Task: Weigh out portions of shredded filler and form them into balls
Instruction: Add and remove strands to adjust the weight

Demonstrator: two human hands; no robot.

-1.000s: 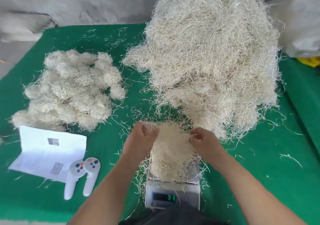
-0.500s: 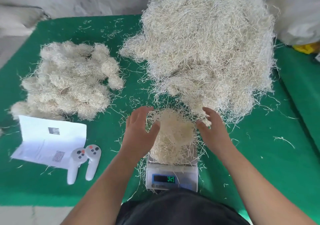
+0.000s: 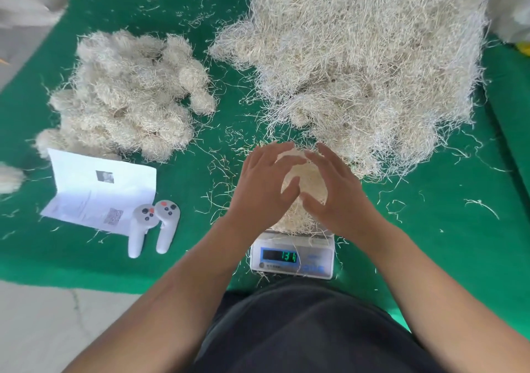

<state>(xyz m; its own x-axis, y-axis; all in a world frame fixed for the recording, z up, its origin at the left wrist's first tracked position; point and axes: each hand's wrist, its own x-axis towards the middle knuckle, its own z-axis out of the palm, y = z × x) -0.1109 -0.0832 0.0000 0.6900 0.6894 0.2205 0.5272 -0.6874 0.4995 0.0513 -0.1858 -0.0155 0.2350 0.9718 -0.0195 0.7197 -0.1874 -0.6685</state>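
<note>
Since a moment ago our hands have closed in over the portion of shredded filler [image 3: 308,183] on the digital scale [image 3: 292,255], where before they stood apart on either side of it; the display now shows green digits that look like 131.

Far to the left of our hands lies a heap of finished filler balls [image 3: 126,97] on the green mat [image 3: 200,258]. Nearer, just left of our left forearm, a folded white paper sheet [image 3: 94,189] lies with two white handheld controllers [image 3: 153,226] side by side at its right corner.

Our left hand [image 3: 262,189] cups the left side of the portion, fingers spread and gently bent over the top. Our right hand [image 3: 337,192] presses the right side the same way, fingers spread; the fingertips of both nearly meet above the filler. The portion sits between our palms, atop the scale pan.

Beyond our right hand rises the big loose pile of shredded filler [image 3: 364,62], its near edge just past our fingertips.
</note>
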